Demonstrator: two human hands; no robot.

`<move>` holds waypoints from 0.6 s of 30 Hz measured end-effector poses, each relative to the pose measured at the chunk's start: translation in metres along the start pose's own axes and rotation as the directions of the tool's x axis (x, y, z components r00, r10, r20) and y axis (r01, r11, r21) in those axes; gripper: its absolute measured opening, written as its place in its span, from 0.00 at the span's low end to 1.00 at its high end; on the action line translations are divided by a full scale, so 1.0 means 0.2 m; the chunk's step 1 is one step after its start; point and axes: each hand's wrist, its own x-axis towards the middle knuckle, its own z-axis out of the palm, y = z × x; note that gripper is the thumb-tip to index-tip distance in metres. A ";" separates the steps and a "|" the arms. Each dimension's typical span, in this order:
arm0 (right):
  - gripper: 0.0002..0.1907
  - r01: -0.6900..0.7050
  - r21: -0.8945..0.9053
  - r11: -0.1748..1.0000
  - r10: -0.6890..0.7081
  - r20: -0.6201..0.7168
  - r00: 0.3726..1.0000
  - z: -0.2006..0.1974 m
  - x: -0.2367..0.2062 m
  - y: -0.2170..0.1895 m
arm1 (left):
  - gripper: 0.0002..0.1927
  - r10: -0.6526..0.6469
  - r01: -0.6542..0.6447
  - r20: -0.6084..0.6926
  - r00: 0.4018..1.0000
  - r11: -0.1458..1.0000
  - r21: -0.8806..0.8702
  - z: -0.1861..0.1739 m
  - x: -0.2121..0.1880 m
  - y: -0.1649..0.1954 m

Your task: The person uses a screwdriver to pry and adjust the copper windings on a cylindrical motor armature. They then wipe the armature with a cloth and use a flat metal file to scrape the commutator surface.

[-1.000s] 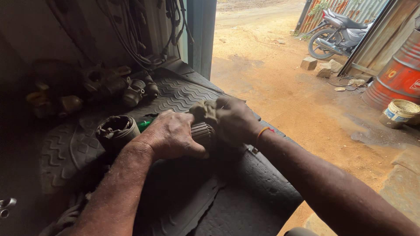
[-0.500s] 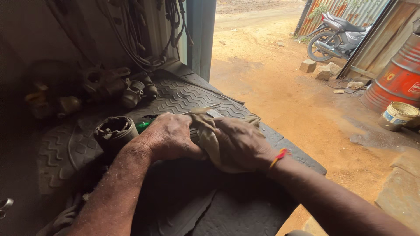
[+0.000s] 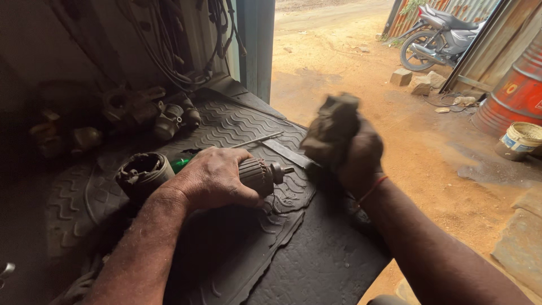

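Meanwhile, left hand (image 3: 212, 179) on armature (image 3: 257, 175).

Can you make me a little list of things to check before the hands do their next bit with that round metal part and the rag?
1. Left hand holds the ribbed metal part down on the rubber mat: ok.
2. Right hand has the dirty rag bunched tight: ok.
3. Rag is off the part, lifted up beside it: ok.
4. The part's small shaft end is bare, with nothing touching it: ok.
5. Part wiped clean: cannot tell, it looks dark.
6. Flat metal strip and thin rod lie close behind the part, in the way of wiping: not ok.
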 end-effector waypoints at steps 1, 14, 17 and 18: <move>0.19 -0.026 0.112 0.993 0.033 -0.064 0.997 -0.01 0.00 -0.05 | 0.34 -0.002 0.002 -0.007 1.000 1.000 -0.014 0.00 0.00 0.00; 0.09 0.284 -0.771 0.570 0.208 0.470 0.858 0.11 -0.14 0.00 | 0.45 -0.011 0.012 0.028 1.000 0.999 -0.035 0.00 0.01 0.03; 0.09 0.010 -0.723 0.690 0.388 0.382 0.839 0.08 -0.13 0.01 | 0.45 -0.009 0.009 0.026 1.000 1.000 -0.022 0.00 0.01 0.03; 0.08 0.016 -0.731 0.682 0.391 0.383 0.837 0.07 -0.12 0.01 | 0.45 -0.012 0.012 0.023 1.000 1.000 -0.005 0.00 0.01 0.03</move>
